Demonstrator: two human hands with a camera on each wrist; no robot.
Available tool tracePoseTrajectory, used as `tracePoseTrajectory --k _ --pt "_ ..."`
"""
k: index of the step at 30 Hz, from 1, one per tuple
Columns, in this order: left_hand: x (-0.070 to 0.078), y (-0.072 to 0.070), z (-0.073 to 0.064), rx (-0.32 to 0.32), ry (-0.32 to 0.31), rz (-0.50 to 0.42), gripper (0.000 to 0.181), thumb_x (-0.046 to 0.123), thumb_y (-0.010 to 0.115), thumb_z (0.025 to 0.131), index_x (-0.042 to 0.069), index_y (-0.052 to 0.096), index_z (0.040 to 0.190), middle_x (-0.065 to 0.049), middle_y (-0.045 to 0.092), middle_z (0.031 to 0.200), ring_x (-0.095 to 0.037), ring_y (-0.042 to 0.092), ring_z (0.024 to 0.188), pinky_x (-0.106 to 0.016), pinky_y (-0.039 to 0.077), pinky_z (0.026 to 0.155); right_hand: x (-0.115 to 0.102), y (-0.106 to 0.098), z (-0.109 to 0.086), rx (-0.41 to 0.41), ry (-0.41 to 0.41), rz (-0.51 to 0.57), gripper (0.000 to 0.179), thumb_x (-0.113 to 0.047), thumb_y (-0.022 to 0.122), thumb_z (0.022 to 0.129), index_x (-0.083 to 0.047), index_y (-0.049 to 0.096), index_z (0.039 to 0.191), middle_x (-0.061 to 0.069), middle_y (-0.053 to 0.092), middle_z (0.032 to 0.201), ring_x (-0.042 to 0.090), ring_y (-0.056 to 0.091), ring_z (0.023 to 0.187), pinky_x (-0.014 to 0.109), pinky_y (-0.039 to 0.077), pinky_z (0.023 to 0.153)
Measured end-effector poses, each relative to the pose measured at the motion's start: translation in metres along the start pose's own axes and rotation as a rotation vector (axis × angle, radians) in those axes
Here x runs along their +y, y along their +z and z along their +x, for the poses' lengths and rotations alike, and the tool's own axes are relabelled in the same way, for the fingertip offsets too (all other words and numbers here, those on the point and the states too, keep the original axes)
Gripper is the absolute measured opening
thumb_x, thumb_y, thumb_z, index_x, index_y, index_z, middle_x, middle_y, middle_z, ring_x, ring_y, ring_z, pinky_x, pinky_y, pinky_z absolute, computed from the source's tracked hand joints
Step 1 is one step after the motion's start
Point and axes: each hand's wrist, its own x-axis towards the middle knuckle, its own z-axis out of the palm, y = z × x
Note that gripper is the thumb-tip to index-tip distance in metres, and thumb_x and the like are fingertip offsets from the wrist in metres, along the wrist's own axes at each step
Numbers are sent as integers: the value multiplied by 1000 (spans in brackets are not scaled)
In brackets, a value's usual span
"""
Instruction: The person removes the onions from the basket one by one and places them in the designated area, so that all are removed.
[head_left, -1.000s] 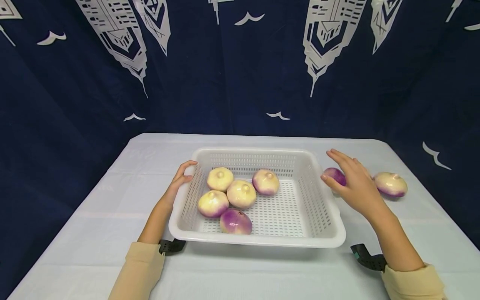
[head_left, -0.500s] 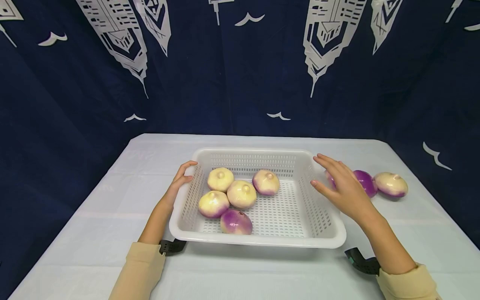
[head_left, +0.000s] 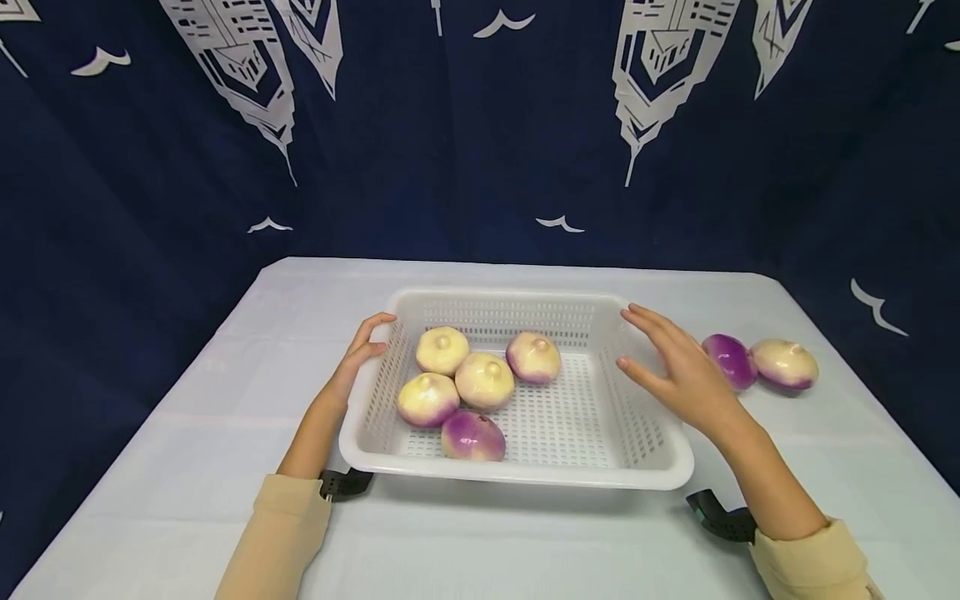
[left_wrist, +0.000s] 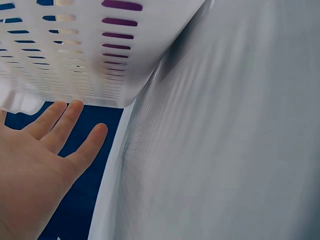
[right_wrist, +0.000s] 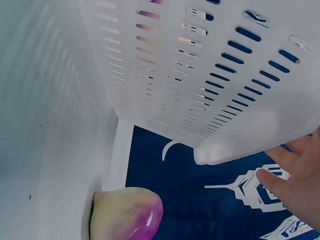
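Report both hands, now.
Left hand: open, at the left side of the white rectangular plastic basket.
Right hand: open, at the basket's right side, holding nothing.

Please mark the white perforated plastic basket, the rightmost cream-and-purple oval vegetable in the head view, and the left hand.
White perforated plastic basket (head_left: 573, 408): head view, bare floor.
Rightmost cream-and-purple oval vegetable (head_left: 784, 363): head view, cream side.
Left hand (head_left: 354, 364): head view, middle of the hand.

You're seeing white basket (head_left: 517, 473), cream-and-purple bulbs (head_left: 484, 381), white bench (head_left: 525, 550), navy curtain (head_left: 480, 150) with angular white prints (head_left: 670, 50); you're wearing beige sleeves (head_left: 281, 529).
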Motion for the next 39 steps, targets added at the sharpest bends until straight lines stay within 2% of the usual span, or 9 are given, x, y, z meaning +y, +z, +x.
tracePoseTrajectory --k 7,11,17,22,27,34,39 --pt "1 1 3 2 30 -22 48 11 28 83 19 26 131 -22 13 146 -48 22 131 -63 30 97 -1 1 3 -36 -8 6 63 -31 62 83 -13 37 138 13 35 144 37 33 130 58 29 100" --pt "0 0 2 4 20 -19 47 11 27 83 25 29 128 -22 15 144 -45 26 128 -59 35 96 -4 0 7 -60 -21 -8 63 -32 61 84 -13 36 139 13 34 144 38 33 130 59 29 100" --pt "-2 -2 3 -2 15 -16 46 12 28 83 28 29 126 -21 15 144 -43 27 127 -56 37 95 -9 -3 17 -115 -34 -44 65 -35 61 83 -14 35 139 12 33 145 38 32 130 60 28 100" --pt "-4 -2 3 -2 20 1 46 13 28 83 26 28 127 -21 16 142 -43 28 125 -52 41 91 -12 -3 27 -169 -46 -88 66 -38 61 83 -13 35 139 12 32 146 37 31 131 59 27 102" --pt "-5 -2 3 -4 21 11 46 14 27 83 25 27 128 -21 17 141 -43 29 125 -52 41 90 -16 -6 35 -226 -52 -114 66 -41 57 85 -13 33 140 14 29 147 40 30 131 60 25 102" --pt "-5 -3 2 -10 30 7 46 13 27 83 26 27 127 -21 16 141 -43 28 125 -54 40 91 -18 -4 44 -271 -51 -126 67 -44 55 85 -14 31 141 13 28 147 39 30 131 60 25 103" --pt "-5 -2 1 -11 25 -3 46 13 27 83 27 28 127 -22 17 140 -42 29 123 -50 42 89 -18 1 49 -304 -60 -136 68 -45 56 85 -14 31 141 13 29 147 40 31 131 59 25 103"
